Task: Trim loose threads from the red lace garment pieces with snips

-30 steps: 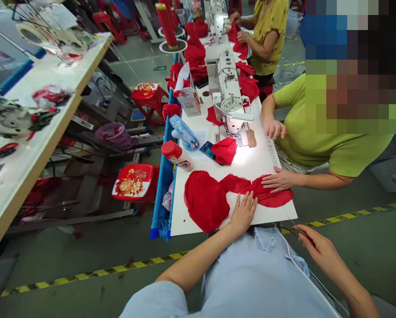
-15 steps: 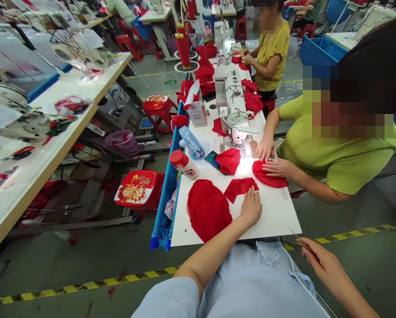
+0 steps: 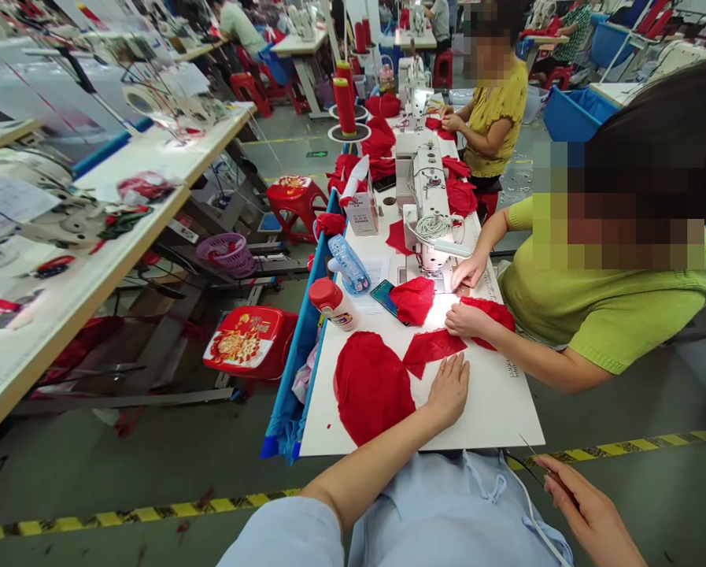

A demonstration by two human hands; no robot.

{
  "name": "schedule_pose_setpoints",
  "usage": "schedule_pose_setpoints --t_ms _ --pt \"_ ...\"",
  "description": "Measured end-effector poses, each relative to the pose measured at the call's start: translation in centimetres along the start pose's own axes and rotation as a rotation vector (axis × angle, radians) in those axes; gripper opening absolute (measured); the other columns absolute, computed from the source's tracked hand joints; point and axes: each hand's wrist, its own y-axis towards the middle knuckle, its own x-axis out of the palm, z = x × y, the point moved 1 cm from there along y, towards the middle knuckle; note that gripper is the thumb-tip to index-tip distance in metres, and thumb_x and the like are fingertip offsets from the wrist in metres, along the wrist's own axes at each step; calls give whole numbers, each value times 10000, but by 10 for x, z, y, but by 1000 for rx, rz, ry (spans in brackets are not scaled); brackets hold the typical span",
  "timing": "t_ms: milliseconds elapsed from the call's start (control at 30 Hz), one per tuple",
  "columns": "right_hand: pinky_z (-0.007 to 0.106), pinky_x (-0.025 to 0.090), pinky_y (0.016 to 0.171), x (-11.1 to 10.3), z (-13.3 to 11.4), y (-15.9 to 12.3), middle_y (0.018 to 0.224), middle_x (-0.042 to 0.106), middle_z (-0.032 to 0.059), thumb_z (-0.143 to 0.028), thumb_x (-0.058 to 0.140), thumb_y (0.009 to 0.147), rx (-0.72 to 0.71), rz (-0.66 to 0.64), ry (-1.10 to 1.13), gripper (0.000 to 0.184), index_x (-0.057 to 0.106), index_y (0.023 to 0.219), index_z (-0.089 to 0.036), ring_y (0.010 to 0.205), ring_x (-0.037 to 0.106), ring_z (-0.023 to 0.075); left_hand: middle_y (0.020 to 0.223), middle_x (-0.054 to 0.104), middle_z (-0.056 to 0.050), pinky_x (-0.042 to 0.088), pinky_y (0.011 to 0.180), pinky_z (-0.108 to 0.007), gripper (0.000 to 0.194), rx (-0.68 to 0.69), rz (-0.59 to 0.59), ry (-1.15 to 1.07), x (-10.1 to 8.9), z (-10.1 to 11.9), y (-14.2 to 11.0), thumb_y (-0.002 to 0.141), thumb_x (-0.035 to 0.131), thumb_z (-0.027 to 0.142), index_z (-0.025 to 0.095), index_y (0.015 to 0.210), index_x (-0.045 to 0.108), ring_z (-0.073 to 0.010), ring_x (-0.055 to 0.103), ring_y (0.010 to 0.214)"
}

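Note:
My left hand (image 3: 449, 389) lies flat with fingers spread on the white table (image 3: 494, 402), its fingertips on a red lace piece (image 3: 432, 346). A large rounded red fabric piece (image 3: 369, 386) lies just left of it. My right hand (image 3: 585, 512) hangs off the table's near right corner, pinched on small thread snips (image 3: 533, 457). A co-worker in a green shirt (image 3: 600, 299) leans in from the right, with one hand (image 3: 466, 319) on another red piece (image 3: 491, 315) and the other hand (image 3: 467, 272) near the sewing machine (image 3: 432, 213).
On the table are a phone (image 3: 383, 295), a crumpled red piece (image 3: 415, 299), a red-capped bottle (image 3: 332, 303), a clear water bottle (image 3: 348, 264) and a carton (image 3: 364, 209). A red stool (image 3: 249, 339) stands left. Another person in yellow (image 3: 494, 118) sews farther back. A long workbench (image 3: 93, 236) runs left.
The co-worker pulled the right red piece away toward the sewing machine. My left hand stayed on the lace piece. My view tilted up, and my right hand slid lower in frame.

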Motion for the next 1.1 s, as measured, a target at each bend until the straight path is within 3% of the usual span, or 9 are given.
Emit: schedule_pose_setpoints --t_ms 167,333,467,567,633,733,833,900,1100 --pt "266 589 702 5 -7 12 1040 748 103 -592 487 866 -74 -9 59 499 714 1139 -241 788 718 207 1501 403 -180 337 1156 -463 508 11 -30 -37 1 3 -8 885 382 93 76 1392 412 -259 378 1396" --pt "334 581 778 16 -23 42 1005 735 127 -501 420 897 -118 -56 -40 482 694 1158 -202 826 704 223 1530 355 -178 314 1165 -491 536 -142 -43 -52 -2 -12 3 891 395 119 90 1426 385 -257 307 1434" --pt "307 585 722 23 -55 67 882 693 96 -414 383 926 -243 -65 90 475 583 1289 -181 786 678 189 1555 308 -168 303 1165 -498 565 -245 -123 -60 -7 -28 21 905 475 238 105 1446 381 -290 314 1428" --pt "275 578 573 21 -90 92 949 691 99 -439 422 926 -251 -68 262 474 523 1317 -190 736 676 178 1563 296 -157 347 1136 -477 567 -322 -135 -91 -10 -32 35 901 501 271 110 1436 403 -299 377 1384" --pt "263 534 466 15 -116 118 958 702 105 -461 448 914 -243 -4 279 464 547 1270 -181 628 660 170 1559 311 -152 399 1094 -458 559 -344 -105 -116 -12 -33 45 896 504 269 110 1425 417 -296 412 1345" --pt "279 530 573 6 -149 168 870 734 75 -356 440 908 -239 151 34 378 630 1185 -184 594 654 169 1543 342 -160 445 1044 -441 551 -321 -34 -127 -13 -35 56 878 493 213 95 1411 425 -288 446 1286" --pt "283 513 731 4 -166 219 953 750 94 -249 446 882 -154 235 -263 348 673 1134 -171 789 696 203 1517 384 -168 460 1016 -441 586 -280 11 -126 -12 -38 61 829 482 135 83 1409 416 -285 461 1253" --pt "286 497 768 9 -167 243 1010 745 121 -218 463 867 -108 237 -337 341 674 1125 -151 892 691 225 1513 390 -169 457 1015 -438 610 -254 28 -124 -11 -41 62 806 464 98 72 1413 403 -283 459 1256" --pt "262 455 685 23 -154 263 925 755 98 -224 489 868 -68 129 -429 253 719 965 -185 836 685 215 1532 346 -192 430 1048 -412 588 -243 3 -140 -16 -47 70 836 427 99 46 1420 377 -268 425 1308"
